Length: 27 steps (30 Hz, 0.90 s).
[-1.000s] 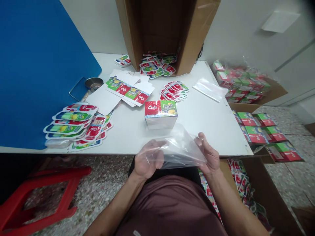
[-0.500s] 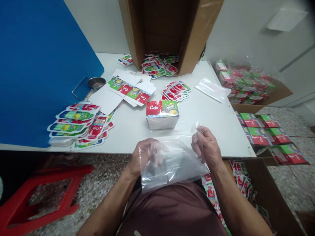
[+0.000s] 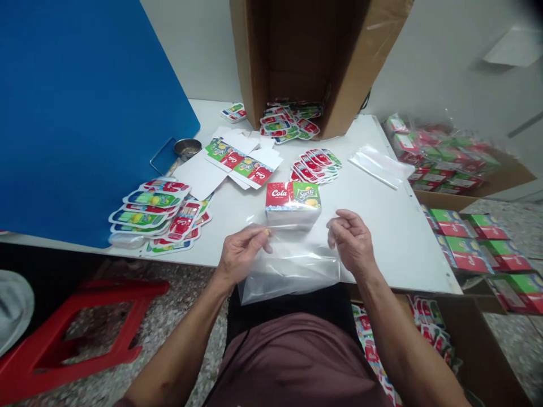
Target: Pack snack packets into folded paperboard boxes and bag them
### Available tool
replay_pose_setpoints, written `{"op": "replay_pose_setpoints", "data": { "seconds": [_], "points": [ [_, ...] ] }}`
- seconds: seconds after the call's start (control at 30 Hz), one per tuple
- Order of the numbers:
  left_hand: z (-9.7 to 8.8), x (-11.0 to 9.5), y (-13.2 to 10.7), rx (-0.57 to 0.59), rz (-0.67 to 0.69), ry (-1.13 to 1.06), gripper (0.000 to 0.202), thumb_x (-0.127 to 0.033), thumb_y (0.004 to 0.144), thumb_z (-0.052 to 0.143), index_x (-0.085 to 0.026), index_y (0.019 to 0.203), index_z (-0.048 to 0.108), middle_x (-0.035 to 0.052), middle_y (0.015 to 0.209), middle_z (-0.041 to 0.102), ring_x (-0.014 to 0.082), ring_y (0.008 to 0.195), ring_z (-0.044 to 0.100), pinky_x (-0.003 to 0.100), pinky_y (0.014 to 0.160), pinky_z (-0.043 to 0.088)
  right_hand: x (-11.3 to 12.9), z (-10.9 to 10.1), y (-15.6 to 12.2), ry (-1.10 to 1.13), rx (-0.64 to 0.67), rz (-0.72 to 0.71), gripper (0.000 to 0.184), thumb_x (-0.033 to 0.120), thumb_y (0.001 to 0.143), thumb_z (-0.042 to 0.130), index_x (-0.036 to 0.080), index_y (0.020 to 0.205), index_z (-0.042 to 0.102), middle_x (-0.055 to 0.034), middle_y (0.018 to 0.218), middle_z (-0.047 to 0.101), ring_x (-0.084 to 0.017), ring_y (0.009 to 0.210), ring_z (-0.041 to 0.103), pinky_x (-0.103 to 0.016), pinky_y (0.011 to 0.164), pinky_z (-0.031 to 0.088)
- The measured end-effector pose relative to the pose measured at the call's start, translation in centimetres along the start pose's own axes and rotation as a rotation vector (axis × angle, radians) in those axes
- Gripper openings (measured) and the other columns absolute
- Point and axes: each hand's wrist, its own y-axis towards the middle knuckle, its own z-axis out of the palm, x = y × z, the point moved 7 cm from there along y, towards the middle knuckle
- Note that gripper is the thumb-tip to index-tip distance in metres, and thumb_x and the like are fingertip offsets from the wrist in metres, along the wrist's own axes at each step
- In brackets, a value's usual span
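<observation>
A transparent plastic bag (image 3: pixel 288 274) hangs between my hands at the table's front edge, its upper edge reaching the carton's front. My left hand (image 3: pixel 242 254) pinches that edge between thumb and fingers. My right hand (image 3: pixel 352 243) holds the bag's other side with curled fingers. Just beyond the bag stands a white carton box (image 3: pixel 293 205) printed with red Cola and green Sprite panels. Its lower front shows through the plastic, and it looks apart from both hands.
On the white table (image 3: pixel 382 243) lie stacks of printed die-cut cards (image 3: pixel 155 209) and flat printed sheets (image 3: pixel 241 161). A brown cardboard box (image 3: pixel 297 56) stands at the back, a blue board (image 3: pixel 85 113) at left. Bagged cartons (image 3: pixel 441 158) sit right; a red stool (image 3: pixel 85 339) stands below left.
The bag has opened out and its upper edge has risen toward the carton. Both hands have spread apart on it, and the whole view has shifted slightly.
</observation>
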Motion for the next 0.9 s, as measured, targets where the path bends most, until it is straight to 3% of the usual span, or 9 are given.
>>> {"op": "replay_pose_setpoints", "data": {
  "seconds": [0.1, 0.2, 0.27, 0.33, 0.4, 0.5, 0.6, 0.77, 0.9],
  "points": [
    [-0.6, -0.4, 1.2, -0.12, 0.121, 0.049, 0.021, -0.031, 0.101, 0.063, -0.021, 0.1, 0.082, 0.0054, 0.084, 0.078, 0.0213, 0.104, 0.072, 0.036, 0.097, 0.057, -0.1, 0.5, 1.4, 0.007, -0.083, -0.057, 0.034, 0.027, 0.081, 0.082, 0.027, 0.112, 0.067, 0.0035, 0.081, 0.073, -0.01, 0.052, 0.06, -0.025, 0.05, 0.048],
    [-1.1, -0.3, 2.5, -0.213, 0.147, 0.042, 0.022, -0.034, 0.1, 0.064, -0.022, 0.096, 0.082, 0.0093, 0.106, 0.078, 0.025, 0.121, 0.068, 0.034, 0.087, 0.062, 0.1, 1.2, 2.6, 0.011, -0.145, -0.116, 0.033, 0.026, 0.08, 0.082, 0.026, 0.11, 0.068, 0.0027, 0.083, 0.075, -0.011, 0.055, 0.061, -0.027, 0.054, 0.049],
    [-1.2, 0.0, 3.5, -0.219, 0.107, 0.008, 0.022, -0.037, 0.099, 0.066, -0.022, 0.103, 0.081, 0.0101, 0.12, 0.075, 0.0238, 0.11, 0.073, 0.027, 0.068, 0.063, 0.3, 1.5, 3.3, -0.008, -0.176, -0.16, 0.031, 0.026, 0.08, 0.082, 0.025, 0.108, 0.068, 0.0023, 0.084, 0.075, -0.011, 0.056, 0.061, -0.027, 0.054, 0.049],
    [-1.3, 0.5, 4.7, -0.199, 0.048, -0.034, 0.025, -0.04, 0.098, 0.067, -0.023, 0.11, 0.08, 0.0104, 0.133, 0.07, 0.017, 0.083, 0.077, 0.023, 0.052, 0.059, 0.4, 1.7, 4.2, -0.042, -0.204, -0.193, 0.03, 0.028, 0.08, 0.082, 0.025, 0.106, 0.069, 0.0018, 0.084, 0.075, -0.011, 0.056, 0.061, -0.027, 0.053, 0.049],
    [-1.5, 1.0, 6.1, -0.185, -0.006, -0.076, 0.028, -0.043, 0.095, 0.069, -0.023, 0.112, 0.08, 0.0104, 0.138, 0.067, 0.009, 0.059, 0.071, 0.022, 0.044, 0.054, 0.4, 1.7, 5.0, -0.069, -0.231, -0.199, 0.03, 0.03, 0.078, 0.083, 0.024, 0.104, 0.069, 0.0015, 0.084, 0.075, -0.011, 0.057, 0.06, -0.026, 0.052, 0.048],
    [-1.6, 2.4, 8.2, -0.183, -0.095, -0.138, 0.033, -0.047, 0.09, 0.074, -0.021, 0.11, 0.081, 0.0072, 0.113, 0.078, 0.0065, 0.044, 0.062, 0.021, 0.039, 0.048, 0.3, 1.6, 6.2, -0.102, -0.262, -0.177, 0.03, 0.032, 0.077, 0.084, 0.023, 0.102, 0.069, 0.0025, 0.081, 0.073, -0.011, 0.057, 0.059, -0.025, 0.051, 0.048],
    [-1.5, 4.0, 9.8, -0.194, -0.164, -0.195, 0.037, -0.048, 0.086, 0.079, -0.02, 0.11, 0.082, 0.0022, 0.079, 0.079, 0.0118, 0.05, 0.065, 0.023, 0.048, 0.052, 0.0, 1.6, 7.2, -0.134, -0.292, -0.139, 0.03, 0.034, 0.076, 0.083, 0.023, 0.101, 0.069, 0.0055, 0.073, 0.066, -0.008, 0.05, 0.053, -0.024, 0.046, 0.044],
    [-1.1, 5.9, 11.3, -0.225, -0.203, -0.268, 0.039, -0.047, 0.081, 0.083, -0.019, 0.108, 0.083, 0.0076, 0.107, 0.081, 0.0221, 0.097, 0.075, 0.031, 0.085, 0.06, -0.4, 1.8, 8.7, -0.172, -0.33, -0.056, 0.032, 0.036, 0.072, 0.085, 0.023, 0.097, 0.069, 0.0073, 0.064, 0.059, -0.008, 0.046, 0.047, -0.024, 0.043, 0.038],
    [-0.8, 7.0, 11.8, -0.266, -0.269, -0.314, 0.044, -0.05, 0.077, 0.085, -0.019, 0.108, 0.082, 0.0084, 0.109, 0.081, 0.0229, 0.1, 0.075, 0.033, 0.088, 0.06, -0.3, 2.0, 9.9, -0.237, -0.319, -0.014, 0.037, 0.041, 0.07, 0.086, 0.022, 0.097, 0.068, 0.0023, 0.078, 0.07, -0.008, 0.049, 0.047, -0.025, 0.045, 0.038]
  ]
}}
